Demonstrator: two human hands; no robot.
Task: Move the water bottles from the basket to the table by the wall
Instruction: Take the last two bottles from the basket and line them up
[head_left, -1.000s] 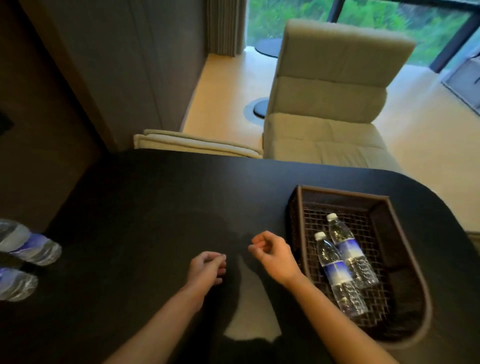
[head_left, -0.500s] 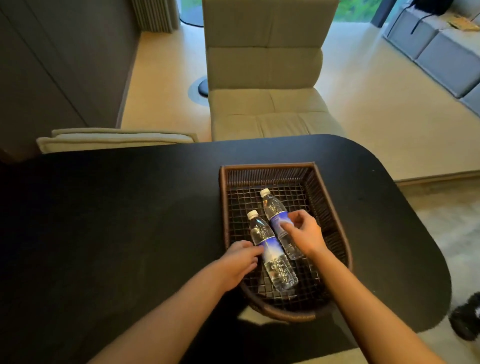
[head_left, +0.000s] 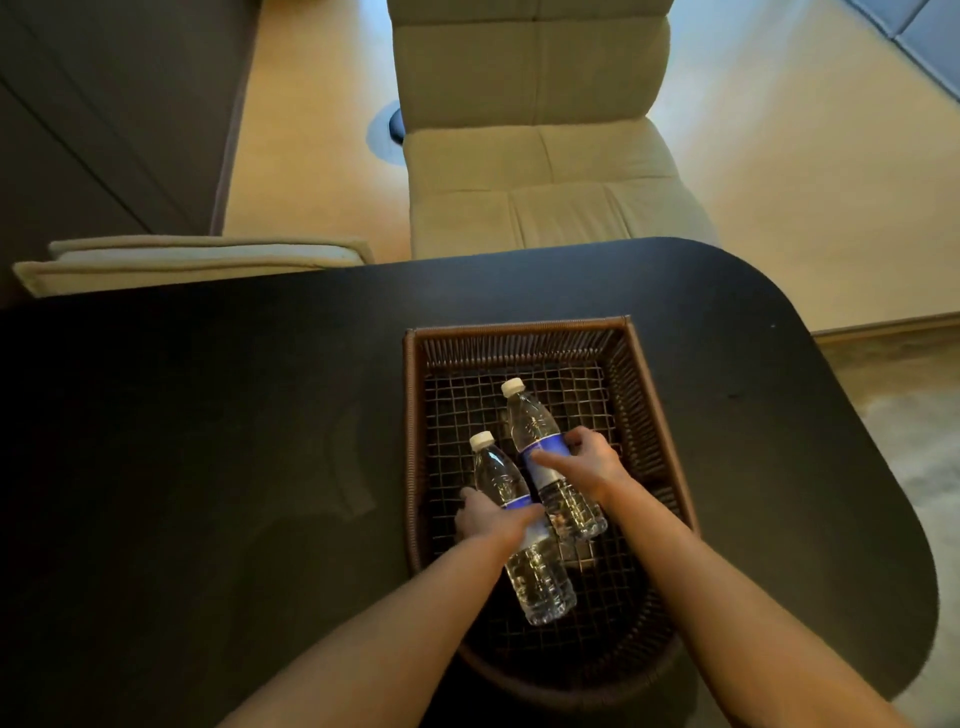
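A brown woven basket (head_left: 644, 374) sits on the black table (head_left: 208, 441), right of centre. Two clear water bottles with white caps and blue labels lie inside it, caps pointing away from me. My left hand (head_left: 491, 517) is wrapped around the middle of the left bottle (head_left: 540, 577). My right hand (head_left: 589, 462) grips the right bottle (head_left: 530, 421) around its label. Both bottles seem to be slightly raised off the mesh floor, though I cannot be sure.
A beige padded chair (head_left: 535, 156) stands behind the table's far edge. A second beige chair back (head_left: 192, 260) shows at the left edge. The table's rounded right end (head_left: 883, 467) borders light floor. A dark wall panel (head_left: 104, 104) fills the upper left.
My view swung right from the bottles lying at the table's left. Both hands went from empty over the table into the basket and closed around one bottle each.
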